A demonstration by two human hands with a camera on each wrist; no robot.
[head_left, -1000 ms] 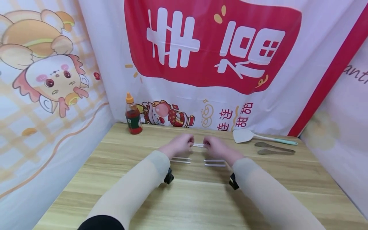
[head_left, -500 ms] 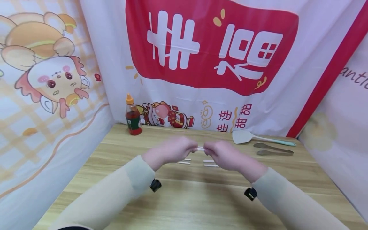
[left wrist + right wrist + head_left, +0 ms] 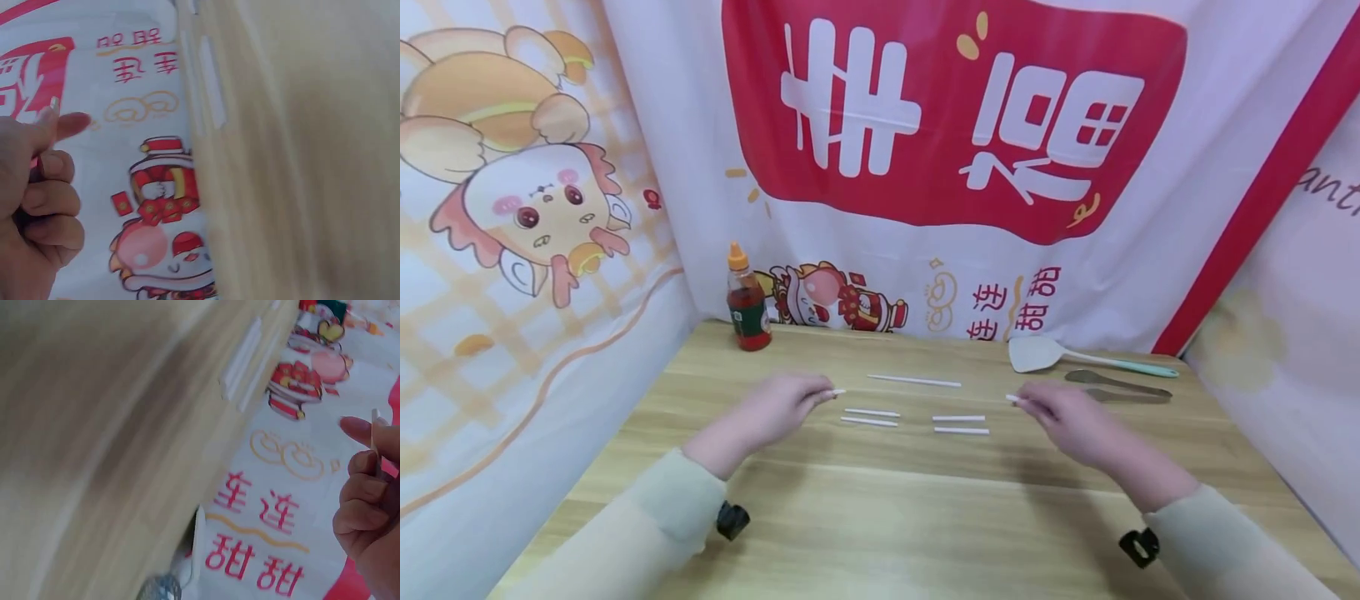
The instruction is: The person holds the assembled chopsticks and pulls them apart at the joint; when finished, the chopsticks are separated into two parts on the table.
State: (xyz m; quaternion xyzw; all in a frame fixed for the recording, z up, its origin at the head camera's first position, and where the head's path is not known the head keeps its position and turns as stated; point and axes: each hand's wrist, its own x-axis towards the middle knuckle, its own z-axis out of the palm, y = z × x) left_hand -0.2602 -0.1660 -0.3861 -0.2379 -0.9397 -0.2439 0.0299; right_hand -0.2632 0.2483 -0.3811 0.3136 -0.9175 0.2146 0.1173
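Note:
My left hand [image 3: 790, 404] pinches a short white chopstick piece [image 3: 838, 392] between thumb and index finger, above the table's left-middle part. On the other side, my right hand [image 3: 1071, 417] pinches another white piece [image 3: 1012, 398] in the same way. Most of each held piece is hidden by the fingers; an end shows in the left wrist view [image 3: 55, 103] and the right wrist view. Between the hands, a longer white chopstick [image 3: 915, 381] lies crosswise on the table. Nearer me lie two short tapered pieces [image 3: 870, 422] at left and two blunt pieces [image 3: 961, 431] at right.
A sauce bottle [image 3: 749, 308] with an orange cap stands at the back left of the wooden table [image 3: 880, 533]. At the back right lie a white spatula [image 3: 1036, 354] and metal tongs [image 3: 1116, 383]. A printed cloth [image 3: 917, 275] hangs behind the table.
Earlier both hands held one chopstick between them, lifting it off the table. Now the hands have moved apart, left and right, each with a short piece, leaving the longer chopstick in view.

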